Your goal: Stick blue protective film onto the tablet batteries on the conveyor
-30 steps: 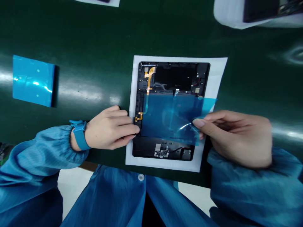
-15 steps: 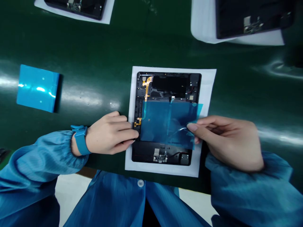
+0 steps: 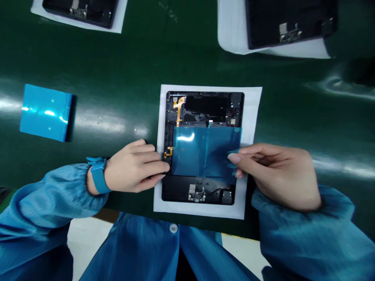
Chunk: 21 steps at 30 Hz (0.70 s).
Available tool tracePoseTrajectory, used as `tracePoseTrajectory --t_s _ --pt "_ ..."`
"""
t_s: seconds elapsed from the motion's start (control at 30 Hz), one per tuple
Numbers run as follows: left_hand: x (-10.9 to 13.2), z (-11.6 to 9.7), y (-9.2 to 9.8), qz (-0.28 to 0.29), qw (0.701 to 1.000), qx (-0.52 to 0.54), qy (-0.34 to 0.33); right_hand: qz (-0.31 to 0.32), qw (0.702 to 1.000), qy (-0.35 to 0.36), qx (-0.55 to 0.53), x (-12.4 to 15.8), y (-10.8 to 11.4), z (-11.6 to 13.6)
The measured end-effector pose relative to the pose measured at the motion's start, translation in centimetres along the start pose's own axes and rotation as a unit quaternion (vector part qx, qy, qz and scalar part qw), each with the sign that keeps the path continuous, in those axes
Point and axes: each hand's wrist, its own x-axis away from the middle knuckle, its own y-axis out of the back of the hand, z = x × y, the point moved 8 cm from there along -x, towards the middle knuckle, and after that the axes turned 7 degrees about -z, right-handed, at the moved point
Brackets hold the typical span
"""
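Note:
An opened tablet (image 3: 187,191) with bare circuit boards and an orange ribbon cable (image 3: 179,112) lies on a white foam sheet (image 3: 251,113). Over its middle is a clear blue film (image 3: 190,152), a bright reflection near its upper left. My right hand (image 3: 278,171) pinches the film's right edge between thumb and fingers. My left hand (image 3: 136,166), a blue strap (image 3: 99,175) at its wrist, rests with curled fingers at the tablet's left edge. Its fingertips are partly hidden, so whether they grip the edge is unclear.
A stack of blue film sheets (image 3: 45,112) sits on the green table (image 3: 117,66) at the left. Two more opened tablets lie on white sheets at the far edge, one at top left (image 3: 82,11) and one at top right (image 3: 290,23).
My right hand has shifted slightly left with the film's edge. The film now lies flatter and more within the tablet's outline. My left hand keeps its place at the tablet's edge.

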Motion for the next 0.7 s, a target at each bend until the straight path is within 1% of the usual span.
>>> tracePoseTrajectory --t_s 0.17,0.27,0.3,0.37,0.43,0.5,0.6,0.7 --pt "0.0 -0.1 0.5 -0.011 1.000 -0.008 0.006 0.005 0.999 -0.019 -0.027 0.0 -0.1 -0.1" --pt "-0.5 -0.2 0.9 -0.006 0.998 -0.058 0.018 -0.001 0.997 -0.031 -0.067 0.0 -0.4 -0.3" --pt "-0.9 -0.3 0.9 0.002 0.996 -0.087 0.014 -0.012 0.996 -0.025 -0.083 -0.1 -0.3 -0.3" --pt "-1.9 -0.5 0.7 0.024 0.990 -0.139 -0.003 -0.057 0.993 -0.001 -0.106 -0.3 0.3 -0.2" --pt "-3.2 -0.6 0.2 0.046 0.984 -0.169 -0.020 -0.110 0.986 0.025 -0.121 -0.5 1.2 -0.2" --pt "-4.6 -0.8 -0.4 0.066 0.982 -0.174 -0.034 -0.143 0.981 0.035 -0.126 -0.7 1.7 -0.2" --pt "-6.4 -1.1 -1.9 0.091 0.979 -0.172 -0.054 -0.157 0.982 0.041 -0.100 -0.8 1.6 -0.3" --pt "-7.6 -1.8 -3.4 0.100 0.976 -0.179 -0.076 -0.158 0.984 0.052 -0.068 -0.4 1.0 -0.5"
